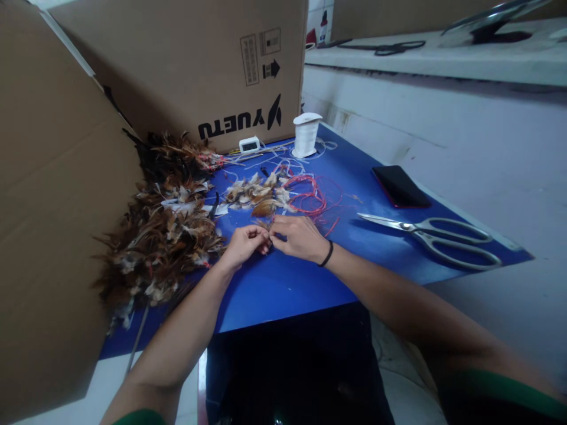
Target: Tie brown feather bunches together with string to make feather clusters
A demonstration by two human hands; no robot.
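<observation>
My left hand (245, 245) and my right hand (299, 237) meet above the blue table, thumbs and fingertips pinched close together. A small brownish feather (264, 224) pokes up behind the left fingertips; the rest of it is hidden by the fingers. What exactly lies in my right hand's pinch is too small to make out. Just beyond the hands is a bunch of cream and brown feathers (257, 193), with coiled red cords (312, 198) at its right. Left of my left hand, a large heap of brown feathers (172, 242) is piled against cardboard.
Large scissors (414, 227) lie slightly open at the right, near a dark phone (401, 186). Behind stand a white spool (305, 136) and a small white digital display (249, 145). A cardboard box (177, 65) walls the back and left. Pale strings (266, 158) straggle across the blue table (274, 289).
</observation>
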